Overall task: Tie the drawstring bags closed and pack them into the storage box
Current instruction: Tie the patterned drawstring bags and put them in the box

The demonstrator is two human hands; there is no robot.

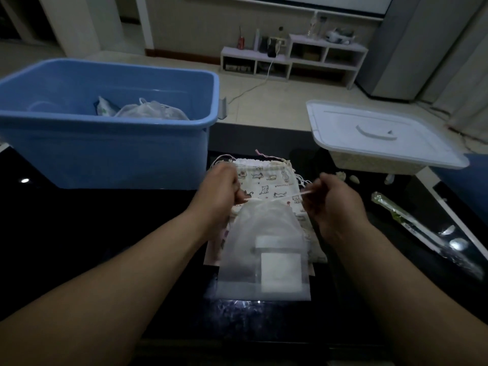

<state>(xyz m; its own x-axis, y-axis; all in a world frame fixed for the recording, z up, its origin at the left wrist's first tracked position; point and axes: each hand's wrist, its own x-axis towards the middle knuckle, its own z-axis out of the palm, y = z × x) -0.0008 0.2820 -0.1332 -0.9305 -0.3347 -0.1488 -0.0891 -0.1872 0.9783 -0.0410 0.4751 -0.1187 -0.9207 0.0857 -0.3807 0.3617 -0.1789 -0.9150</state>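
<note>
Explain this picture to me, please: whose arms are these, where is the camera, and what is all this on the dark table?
There is no machine here. A person wears a camera on the head, so you look forward and down along their own two bare arms.

The left hand and the right hand each pinch an end of the drawstring of a sheer white bag, pulling its mouth shut. Something white and square lies inside it. Under it lies a cat-print cloth bag, also with drawstrings.

To the left stands the blue storage box, open, with a few pale bags already inside. To the right, a white lid rests on a pale container. All of it sits on a glossy black table.
</note>
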